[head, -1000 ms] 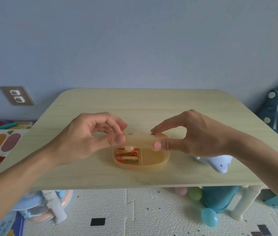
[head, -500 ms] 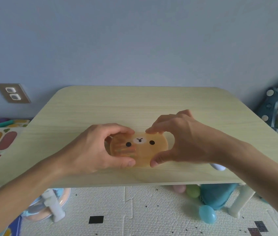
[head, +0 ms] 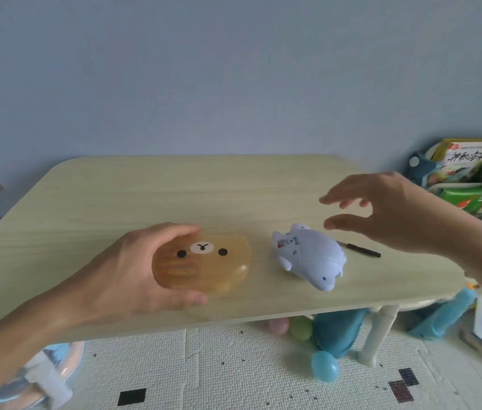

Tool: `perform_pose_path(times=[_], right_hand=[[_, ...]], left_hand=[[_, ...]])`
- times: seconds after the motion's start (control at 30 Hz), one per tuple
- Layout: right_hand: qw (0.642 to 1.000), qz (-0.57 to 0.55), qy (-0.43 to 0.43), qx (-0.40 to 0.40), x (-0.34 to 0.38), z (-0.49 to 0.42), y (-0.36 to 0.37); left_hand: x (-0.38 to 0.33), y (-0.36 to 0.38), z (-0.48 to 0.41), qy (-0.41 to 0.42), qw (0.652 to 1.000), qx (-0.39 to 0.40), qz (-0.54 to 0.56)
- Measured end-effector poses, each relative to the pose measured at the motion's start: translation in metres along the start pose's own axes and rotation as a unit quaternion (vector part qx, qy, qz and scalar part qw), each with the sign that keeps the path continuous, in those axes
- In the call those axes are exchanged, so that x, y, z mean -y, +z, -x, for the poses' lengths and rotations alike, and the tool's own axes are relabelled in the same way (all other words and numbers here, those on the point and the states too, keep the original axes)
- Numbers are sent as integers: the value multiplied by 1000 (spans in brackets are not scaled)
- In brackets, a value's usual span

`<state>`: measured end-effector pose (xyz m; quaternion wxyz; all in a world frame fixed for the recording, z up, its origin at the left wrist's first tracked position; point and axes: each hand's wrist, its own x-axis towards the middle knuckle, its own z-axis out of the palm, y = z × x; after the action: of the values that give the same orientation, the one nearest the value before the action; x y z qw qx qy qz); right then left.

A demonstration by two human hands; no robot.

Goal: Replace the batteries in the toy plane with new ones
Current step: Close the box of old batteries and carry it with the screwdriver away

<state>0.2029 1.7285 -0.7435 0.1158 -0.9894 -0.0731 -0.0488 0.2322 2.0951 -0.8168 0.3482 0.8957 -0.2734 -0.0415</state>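
Table (head: 145, 196): pale wood, blue wall (head: 234, 69) behind, foam mat (head: 234, 365) below.
Left hand (head: 133, 270): fingers and thumb curled round the amber bear-face case (head: 213, 261).
Right hand (head: 396, 214): fingers spread, touching nothing.
Toy plane (head: 313, 258): on the table between the hands, below the right thumb.

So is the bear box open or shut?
Shut. The bear box has its bear-face lid seated on top; the batteries show only blurred through it. The left hand grips it.

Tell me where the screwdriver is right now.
In the head view, the screwdriver lies flat on the table, right of the toy plane, below the hovering right hand.
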Motion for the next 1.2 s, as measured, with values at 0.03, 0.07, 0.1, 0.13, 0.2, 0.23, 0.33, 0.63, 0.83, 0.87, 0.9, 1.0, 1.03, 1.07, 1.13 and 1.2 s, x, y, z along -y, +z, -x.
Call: perform_pose_path(times=[0.03, 0.07, 0.1, 0.13, 0.2, 0.23, 0.33, 0.63, 0.83, 0.87, 0.9, 1.0, 1.03, 1.07, 1.13, 1.2], right_hand=[[999, 17, 28, 13, -16, 7, 2], [998, 25, 56, 31, -29, 13, 6], [995, 28, 82, 52, -40, 19, 11], [992, 27, 99, 69, -49, 24, 17], [991, 2, 113, 72, -60, 31, 28], [991, -19, 117, 58, -63, 32, 32], [990, -65, 124, -4, -66, 35, 41], [977, -136, 137, -94, -64, 37, 47], [955, -235, 109, -147, -45, 16, 17], [954, -243, 100, -147, -38, 10, 6], [954, -248, 89, -146, -29, 4, -9], [950, -266, 63, -151, -1, -16, -70], [949, -270, 59, -151, 10, -21, -97], [947, -277, 59, -151, 21, -26, -127], [941, -292, 71, -154, 43, -34, -195], [936, -306, 79, -158, 66, -39, -277]], left_hand=[[1, 2, 1, 3, 1000, -2, -9], [3, 4, 1, 6, 1000, -7, -18], [4, 5, 1, 10, 1000, -15, -26], [6, 7, 2, 12, 999, -23, -31], [6, 9, 1, 18, 999, -34, -36], [6, 10, 0, 21, 998, -37, -40], [5, 12, -2, 19, 998, -41, -43], [3, 12, -10, -2, 999, -49, -15], [-16, -21, -37, 4, 999, -42, 26], [-25, -32, -44, 8, 999, -43, 27], [-36, -45, -49, 9, 999, -45, 27], [-81, -95, -64, 5, 999, -50, 13], [-101, -116, -69, 4, 999, -53, 13], [-123, -139, -74, 2, 998, -55, 16], [-168, -191, -80, -6, 997, -66, 28], [-222, -255, -84, -22, 996, -75, 42]])
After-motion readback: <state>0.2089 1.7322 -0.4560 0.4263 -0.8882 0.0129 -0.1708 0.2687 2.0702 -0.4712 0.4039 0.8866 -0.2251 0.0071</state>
